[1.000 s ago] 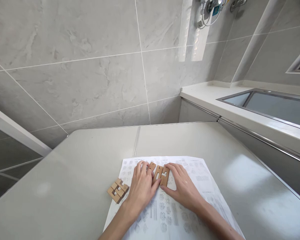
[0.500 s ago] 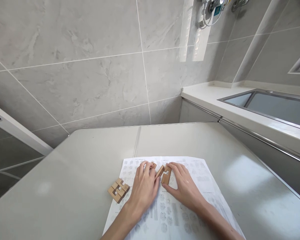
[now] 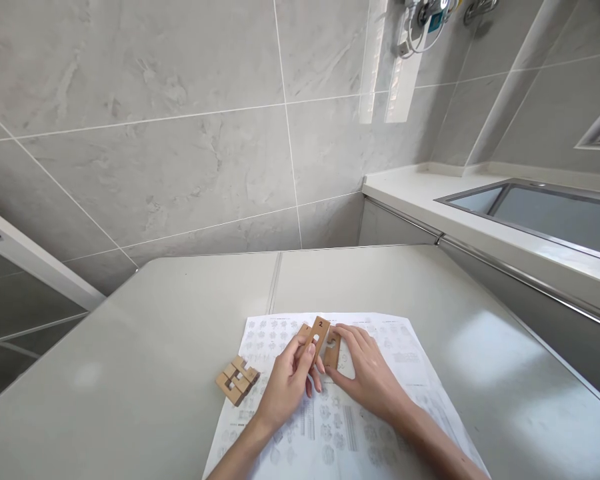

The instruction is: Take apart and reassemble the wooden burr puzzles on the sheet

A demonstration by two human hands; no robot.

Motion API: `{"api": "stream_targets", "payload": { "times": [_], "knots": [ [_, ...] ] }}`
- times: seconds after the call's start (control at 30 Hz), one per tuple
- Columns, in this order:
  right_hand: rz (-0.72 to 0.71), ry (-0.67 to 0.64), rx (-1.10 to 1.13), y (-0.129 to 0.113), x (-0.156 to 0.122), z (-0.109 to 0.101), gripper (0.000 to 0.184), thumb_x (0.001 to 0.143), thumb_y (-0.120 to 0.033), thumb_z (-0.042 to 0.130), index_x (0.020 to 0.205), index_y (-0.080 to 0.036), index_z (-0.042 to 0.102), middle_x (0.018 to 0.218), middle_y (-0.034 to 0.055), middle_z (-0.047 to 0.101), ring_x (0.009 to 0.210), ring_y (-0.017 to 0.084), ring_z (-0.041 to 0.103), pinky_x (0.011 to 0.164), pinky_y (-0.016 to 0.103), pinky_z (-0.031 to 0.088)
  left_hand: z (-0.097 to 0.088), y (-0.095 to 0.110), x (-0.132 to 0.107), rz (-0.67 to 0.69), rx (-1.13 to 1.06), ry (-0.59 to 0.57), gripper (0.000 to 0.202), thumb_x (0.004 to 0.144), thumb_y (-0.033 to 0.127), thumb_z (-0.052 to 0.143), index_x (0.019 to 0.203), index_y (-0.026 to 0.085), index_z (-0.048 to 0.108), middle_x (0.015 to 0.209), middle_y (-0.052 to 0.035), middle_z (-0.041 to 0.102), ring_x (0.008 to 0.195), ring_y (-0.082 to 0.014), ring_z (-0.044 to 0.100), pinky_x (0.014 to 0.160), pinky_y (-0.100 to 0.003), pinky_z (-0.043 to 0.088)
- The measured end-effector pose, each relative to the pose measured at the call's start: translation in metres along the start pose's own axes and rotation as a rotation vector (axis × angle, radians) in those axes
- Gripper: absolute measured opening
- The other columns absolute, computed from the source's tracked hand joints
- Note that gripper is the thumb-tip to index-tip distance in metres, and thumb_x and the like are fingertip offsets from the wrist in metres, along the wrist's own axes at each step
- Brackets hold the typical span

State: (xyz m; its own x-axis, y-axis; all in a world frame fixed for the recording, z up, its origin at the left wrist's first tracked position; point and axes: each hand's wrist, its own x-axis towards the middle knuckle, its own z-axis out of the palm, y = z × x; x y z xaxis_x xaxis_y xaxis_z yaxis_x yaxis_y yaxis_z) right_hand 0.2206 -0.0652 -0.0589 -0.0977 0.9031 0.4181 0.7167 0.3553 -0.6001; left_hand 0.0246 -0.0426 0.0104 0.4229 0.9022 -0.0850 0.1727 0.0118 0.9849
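My left hand (image 3: 286, 381) is closed on a flat wooden puzzle piece (image 3: 320, 327) marked "2", with a small hole in it, raised and tilted above the paper. Another wooden piece (image 3: 304, 329) shows partly behind it, mostly hidden by my fingers. The thumb and fingers of my right hand (image 3: 365, 357) grip the right side of a notched wooden piece (image 3: 332, 357); its left edge is partly covered by the piece in my left hand. Left of both hands, several joined wooden blocks (image 3: 236, 388) lie at the paper's edge.
A large printed sheet (image 3: 395, 400) with rows of small diagrams lies under my hands on the pale table (image 3: 145, 360). A grey tiled wall (image 3: 180, 167) rises behind. To the right runs a white counter (image 3: 410, 183) with a sink (image 3: 545, 207).
My left hand has turned over and lifted its piece, so the face marked "2" now shows. My right hand stays nearly still on the notched piece.
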Motion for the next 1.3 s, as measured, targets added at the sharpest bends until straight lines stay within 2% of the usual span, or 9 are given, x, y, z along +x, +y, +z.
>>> {"api": "stream_targets", "payload": {
  "times": [0.2, 0.3, 0.37, 0.5, 0.63, 0.8, 1.0, 1.3],
  "knots": [
    [-0.047, -0.02, 0.004, -0.001, -0.003, 0.002, 0.067, 0.097, -0.019, 0.064, 0.158, -0.03, 0.04, 0.162, 0.0156, 0.055, 0.154, 0.04, 0.049, 0.118, 0.063, 0.05, 0.002, -0.01, 0.002, -0.031, -0.128, 0.018, 0.05, 0.104, 0.071, 0.055, 0.107, 0.021, 0.059, 0.086, -0.001, 0.067, 0.061, -0.0145, 0.064, 0.054, -0.024, 0.05],
    [-0.04, -0.024, 0.012, -0.004, -0.003, 0.0, 0.064, 0.096, -0.021, 0.068, 0.156, -0.031, 0.046, 0.162, 0.0175, 0.051, 0.148, 0.041, 0.054, 0.112, 0.062, 0.056, 0.003, -0.011, 0.0, -0.035, -0.15, 0.017, 0.049, 0.105, 0.07, 0.057, 0.106, 0.021, 0.06, 0.085, -0.0008, 0.067, 0.061, -0.0142, 0.063, 0.056, -0.025, 0.05],
    [-0.029, -0.025, 0.017, -0.007, -0.002, -0.002, 0.052, 0.098, -0.024, 0.07, 0.147, -0.031, 0.055, 0.151, 0.0171, 0.055, 0.137, 0.039, 0.06, 0.105, 0.059, 0.06, 0.004, -0.012, -0.001, -0.032, -0.157, 0.016, 0.048, 0.106, 0.069, 0.056, 0.104, 0.021, 0.059, 0.085, -0.0004, 0.067, 0.061, -0.0135, 0.062, 0.056, -0.025, 0.05],
    [-0.017, -0.022, 0.018, -0.008, 0.002, -0.005, 0.012, 0.107, -0.028, 0.064, 0.117, -0.03, 0.069, 0.131, 0.0126, 0.062, 0.123, 0.034, 0.065, 0.099, 0.055, 0.063, 0.006, -0.017, 0.0, -0.019, -0.159, 0.029, 0.048, 0.106, 0.068, 0.057, 0.097, 0.021, 0.057, 0.083, 0.0005, 0.066, 0.06, -0.0123, 0.061, 0.055, -0.024, 0.048],
    [-0.016, -0.002, 0.015, -0.006, 0.003, -0.006, 0.009, 0.106, -0.022, 0.062, 0.099, -0.027, 0.066, 0.125, 0.011, 0.063, 0.116, 0.031, 0.066, 0.094, 0.05, 0.064, 0.007, -0.02, 0.001, -0.007, -0.155, 0.043, 0.046, 0.107, 0.066, 0.057, 0.097, 0.021, 0.057, 0.084, 0.0005, 0.066, 0.059, -0.0117, 0.06, 0.054, -0.024, 0.047],
    [-0.028, 0.035, 0.002, -0.003, 0.002, -0.003, 0.018, 0.104, -0.014, 0.056, 0.112, -0.028, 0.064, 0.117, 0.0095, 0.066, 0.107, 0.03, 0.068, 0.089, 0.048, 0.062, 0.008, -0.019, -0.001, 0.002, -0.141, 0.057, 0.044, 0.109, 0.064, 0.053, 0.096, 0.022, 0.055, 0.082, 0.0014, 0.065, 0.058, -0.0112, 0.059, 0.054, -0.024, 0.047],
    [-0.01, 0.093, -0.029, 0.007, 0.002, 0.003, 0.028, 0.104, -0.016, 0.055, 0.13, -0.026, 0.057, 0.11, 0.01, 0.07, 0.101, 0.032, 0.067, 0.089, 0.052, 0.06, 0.009, -0.019, -0.003, 0.004, -0.127, 0.072, 0.042, 0.11, 0.063, 0.05, 0.099, 0.022, 0.054, 0.085, 0.0011, 0.066, 0.058, -0.0114, 0.059, 0.055, -0.025, 0.047],
    [-0.01, 0.088, -0.028, 0.009, 0.002, 0.002, 0.021, 0.102, -0.015, 0.058, 0.12, -0.026, 0.058, 0.109, 0.0097, 0.07, 0.099, 0.032, 0.067, 0.087, 0.051, 0.058, 0.011, -0.015, -0.006, 0.021, -0.093, 0.081, 0.04, 0.112, 0.06, 0.049, 0.099, 0.023, 0.056, 0.083, 0.0012, 0.066, 0.057, -0.0121, 0.059, 0.056, -0.026, 0.047]
  ]
}}
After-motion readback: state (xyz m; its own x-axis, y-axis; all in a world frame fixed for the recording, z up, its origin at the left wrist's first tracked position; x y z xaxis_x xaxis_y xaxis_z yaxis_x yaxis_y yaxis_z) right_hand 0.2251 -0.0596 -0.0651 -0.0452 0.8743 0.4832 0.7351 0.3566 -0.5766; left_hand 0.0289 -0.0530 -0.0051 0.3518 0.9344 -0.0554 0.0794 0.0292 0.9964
